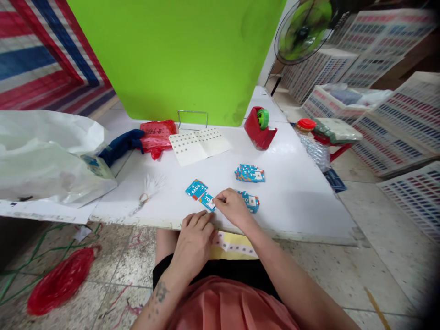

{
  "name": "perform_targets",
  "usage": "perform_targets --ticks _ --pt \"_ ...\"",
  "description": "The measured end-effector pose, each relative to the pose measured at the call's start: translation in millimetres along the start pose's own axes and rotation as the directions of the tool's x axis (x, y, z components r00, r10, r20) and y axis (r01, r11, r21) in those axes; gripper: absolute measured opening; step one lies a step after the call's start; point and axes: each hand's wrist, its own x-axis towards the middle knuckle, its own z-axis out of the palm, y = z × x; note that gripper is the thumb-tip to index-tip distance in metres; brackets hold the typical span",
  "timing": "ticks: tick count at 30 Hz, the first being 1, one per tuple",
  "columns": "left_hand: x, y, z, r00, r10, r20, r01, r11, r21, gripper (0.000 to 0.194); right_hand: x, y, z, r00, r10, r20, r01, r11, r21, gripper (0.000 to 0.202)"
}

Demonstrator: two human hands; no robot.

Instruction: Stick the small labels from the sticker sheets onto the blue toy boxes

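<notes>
My right hand (232, 207) is closed in a pinch at the right end of a blue card (206, 200) marked "TO", over a small white patch. Whether a sticker is between the fingertips is too small to tell. My left hand (195, 236) rests at the table's front edge, just below that card, its fingers curled together. Another blue "TOYS" card (195, 189) lies up and left of the card. Right of my right hand sits a pile of blue cards (252, 202), and a second pile (250, 173) lies behind it. A yellow sheet with small dark squares (233, 245) lies on my lap.
Dotted cream sheets (199, 144), a red tape dispenser (259, 130) and a red packet (158, 135) stand towards the back of the white table (295, 197). White tags (151, 188) and a large white bag (51, 156) are at left. A green board (182, 59) rises behind.
</notes>
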Motion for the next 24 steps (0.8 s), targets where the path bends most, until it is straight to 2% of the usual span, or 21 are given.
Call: perform_targets --ticks 10,19,24 --pt "7.5 0.5 -10.7 0.996 0.0 0.087 -0.002 1.0 0.028 0.014 2.1 -0.9 -0.4 1.0 0.006 0.005 -0.006 0.999 -0.036 0.015" --pt "13.2 -0.9 -11.5 0.991 -0.024 0.131 0.02 0.999 0.034 0.01 0.9 -0.3 3.3 1.0 -0.001 -0.008 0.001 0.997 -0.082 0.015" --pt "13.5 -1.0 -8.9 0.993 -0.03 0.117 0.028 0.999 0.021 0.013 -1.2 0.0 6.1 1.0 -0.011 -0.019 0.009 0.995 -0.103 0.013"
